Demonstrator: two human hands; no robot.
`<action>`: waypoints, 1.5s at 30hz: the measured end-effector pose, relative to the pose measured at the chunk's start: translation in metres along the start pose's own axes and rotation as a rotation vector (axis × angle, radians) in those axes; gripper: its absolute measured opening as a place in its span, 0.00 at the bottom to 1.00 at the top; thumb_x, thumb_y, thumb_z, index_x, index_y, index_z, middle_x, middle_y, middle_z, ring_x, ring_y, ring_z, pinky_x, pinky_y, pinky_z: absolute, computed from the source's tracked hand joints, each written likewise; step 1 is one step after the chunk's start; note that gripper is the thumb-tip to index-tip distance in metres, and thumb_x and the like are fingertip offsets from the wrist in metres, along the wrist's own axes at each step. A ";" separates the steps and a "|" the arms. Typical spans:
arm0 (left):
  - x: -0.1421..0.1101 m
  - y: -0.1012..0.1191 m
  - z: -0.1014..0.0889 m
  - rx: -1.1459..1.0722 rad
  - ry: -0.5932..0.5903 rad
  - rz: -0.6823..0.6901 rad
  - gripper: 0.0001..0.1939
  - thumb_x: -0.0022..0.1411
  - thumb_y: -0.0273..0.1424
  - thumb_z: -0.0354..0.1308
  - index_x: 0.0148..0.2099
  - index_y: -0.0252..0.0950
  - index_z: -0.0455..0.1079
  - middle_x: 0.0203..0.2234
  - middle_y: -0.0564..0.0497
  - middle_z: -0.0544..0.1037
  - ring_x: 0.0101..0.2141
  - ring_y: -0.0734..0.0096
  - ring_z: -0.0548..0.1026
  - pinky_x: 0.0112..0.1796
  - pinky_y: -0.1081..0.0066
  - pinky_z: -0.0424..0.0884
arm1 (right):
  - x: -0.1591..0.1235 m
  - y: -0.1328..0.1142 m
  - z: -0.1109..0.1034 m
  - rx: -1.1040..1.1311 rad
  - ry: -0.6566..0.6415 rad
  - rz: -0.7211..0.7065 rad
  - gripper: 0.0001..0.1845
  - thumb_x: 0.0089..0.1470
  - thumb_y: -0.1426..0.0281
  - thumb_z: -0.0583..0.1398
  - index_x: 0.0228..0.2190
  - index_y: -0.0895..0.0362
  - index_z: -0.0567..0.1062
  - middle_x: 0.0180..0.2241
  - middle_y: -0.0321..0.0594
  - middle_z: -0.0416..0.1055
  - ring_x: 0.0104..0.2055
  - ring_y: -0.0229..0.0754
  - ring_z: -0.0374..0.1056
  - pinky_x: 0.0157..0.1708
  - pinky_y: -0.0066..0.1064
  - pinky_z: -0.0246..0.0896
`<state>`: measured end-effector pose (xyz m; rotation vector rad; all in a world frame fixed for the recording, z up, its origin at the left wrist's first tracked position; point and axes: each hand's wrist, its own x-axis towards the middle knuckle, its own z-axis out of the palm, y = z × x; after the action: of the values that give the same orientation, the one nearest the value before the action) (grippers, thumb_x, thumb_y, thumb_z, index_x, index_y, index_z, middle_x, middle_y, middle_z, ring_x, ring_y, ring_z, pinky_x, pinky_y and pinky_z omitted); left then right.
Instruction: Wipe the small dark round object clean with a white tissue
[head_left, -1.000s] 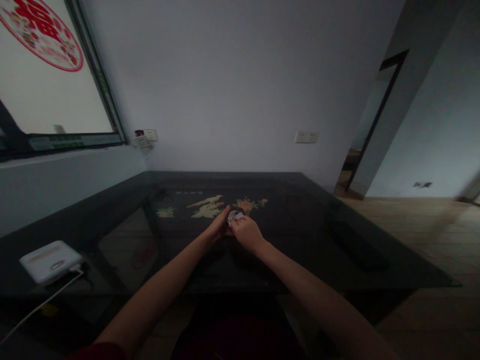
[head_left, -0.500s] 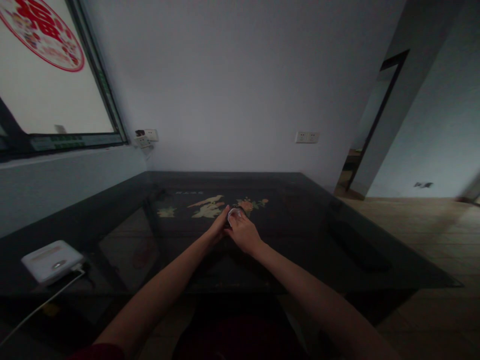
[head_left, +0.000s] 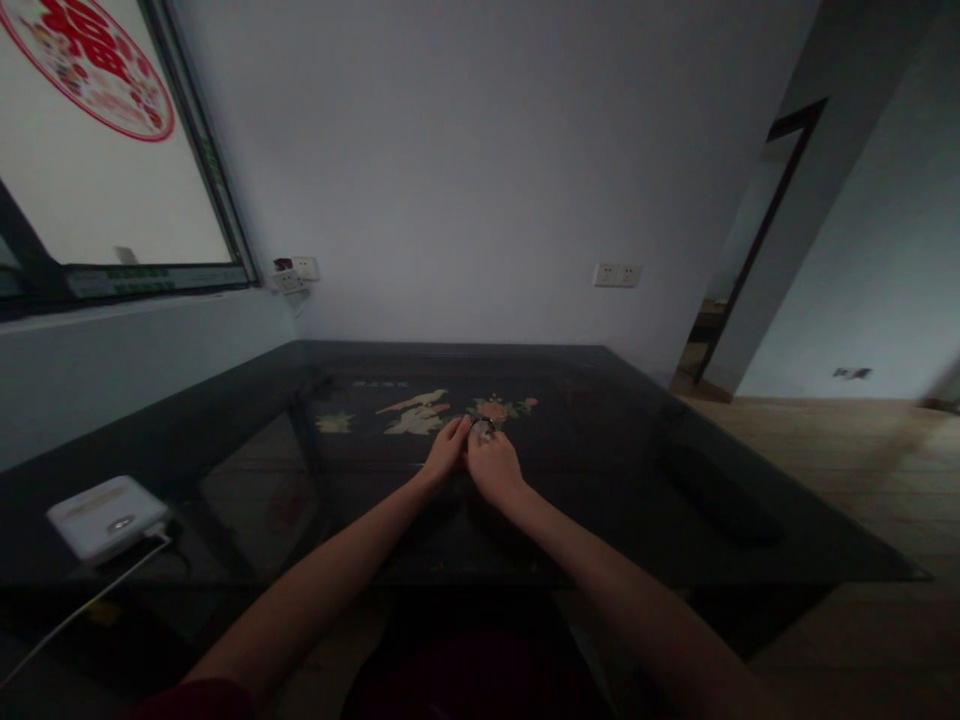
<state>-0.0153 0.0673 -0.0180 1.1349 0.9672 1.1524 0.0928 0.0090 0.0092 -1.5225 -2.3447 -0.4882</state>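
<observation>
My left hand (head_left: pixel 445 450) and my right hand (head_left: pixel 492 464) meet at the middle of a dark glass-topped table (head_left: pixel 675 520). Both hands have their fingers closed around a small dark, round object (head_left: pixel 482 428) with a pale patch on it. The object is too small and dim for me to name. It sits between the fingertips, just above the table's painted bird-and-flower panel (head_left: pixel 420 410). Most of the object is hidden by my fingers.
A white box-shaped device (head_left: pixel 105 515) with a white cable (head_left: pixel 82 610) lies at the table's left edge. A window (head_left: pixel 97 170) with a red round sticker is on the left wall. Wall sockets (head_left: pixel 615 274) sit behind the table. A doorway (head_left: pixel 742 260) and wooden floor (head_left: pixel 847 450) lie to the right.
The pale patch showed more clearly between my fingers before; now my hands have closed tighter over the object and it is mostly covered. The hands shifted slightly right.
</observation>
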 end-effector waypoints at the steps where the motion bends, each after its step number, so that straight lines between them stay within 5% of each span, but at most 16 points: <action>1: -0.001 0.000 0.000 0.014 0.016 0.033 0.20 0.53 0.48 0.61 0.39 0.37 0.70 0.23 0.55 0.73 0.27 0.71 0.72 0.26 0.76 0.65 | 0.000 0.002 -0.003 0.018 -0.013 0.007 0.16 0.60 0.74 0.51 0.46 0.69 0.70 0.37 0.59 0.76 0.39 0.51 0.74 0.43 0.40 0.64; 6: -0.001 -0.003 -0.003 0.021 0.030 0.114 0.20 0.53 0.48 0.61 0.39 0.37 0.70 0.26 0.54 0.74 0.28 0.71 0.72 0.28 0.76 0.66 | -0.001 0.014 -0.003 0.320 -0.060 0.143 0.17 0.63 0.65 0.51 0.49 0.59 0.68 0.37 0.49 0.78 0.37 0.48 0.75 0.37 0.33 0.64; 11: 0.003 -0.002 -0.004 -0.142 0.030 0.115 0.23 0.55 0.50 0.58 0.43 0.36 0.69 0.31 0.51 0.75 0.30 0.71 0.73 0.31 0.75 0.69 | 0.001 0.015 0.007 0.751 0.055 0.022 0.19 0.62 0.66 0.52 0.53 0.60 0.62 0.44 0.46 0.75 0.43 0.42 0.73 0.42 0.30 0.65; 20: -0.001 0.005 0.005 -0.212 0.034 -0.020 0.21 0.61 0.48 0.54 0.43 0.33 0.70 0.28 0.49 0.77 0.30 0.69 0.75 0.29 0.74 0.69 | 0.003 0.008 0.016 0.283 0.125 -0.112 0.30 0.58 0.58 0.57 0.53 0.69 0.63 0.52 0.64 0.68 0.58 0.54 0.62 0.58 0.46 0.54; 28: -0.002 0.001 0.005 -0.098 0.052 -0.019 0.21 0.56 0.50 0.57 0.38 0.37 0.68 0.22 0.57 0.69 0.21 0.77 0.67 0.21 0.77 0.64 | 0.003 0.008 0.022 -0.085 0.086 -0.062 0.20 0.58 0.79 0.50 0.50 0.74 0.69 0.49 0.63 0.71 0.53 0.51 0.68 0.57 0.40 0.56; 33: -0.006 -0.001 0.003 0.016 0.017 0.098 0.23 0.52 0.52 0.60 0.38 0.37 0.69 0.25 0.55 0.71 0.24 0.75 0.69 0.22 0.78 0.64 | 0.001 0.009 0.000 -0.058 0.001 -0.055 0.14 0.57 0.80 0.51 0.38 0.67 0.75 0.37 0.56 0.77 0.40 0.49 0.74 0.46 0.38 0.64; 37: -0.008 0.000 0.001 0.068 0.012 0.112 0.21 0.53 0.50 0.60 0.41 0.38 0.71 0.29 0.53 0.74 0.28 0.72 0.71 0.26 0.76 0.67 | -0.004 0.013 -0.011 0.077 -0.041 0.032 0.09 0.58 0.72 0.55 0.38 0.60 0.74 0.35 0.48 0.78 0.37 0.48 0.75 0.37 0.34 0.66; 45: 0.004 -0.002 0.000 -0.057 0.093 0.142 0.23 0.52 0.50 0.61 0.42 0.37 0.72 0.31 0.50 0.77 0.33 0.67 0.75 0.30 0.74 0.69 | 0.000 0.000 0.015 0.078 0.101 0.033 0.25 0.59 0.72 0.54 0.54 0.76 0.63 0.54 0.66 0.66 0.59 0.53 0.62 0.61 0.41 0.51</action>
<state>-0.0146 0.0716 -0.0205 1.1260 0.9306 1.3491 0.0915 0.0160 -0.0043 -1.4638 -2.2323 -0.4494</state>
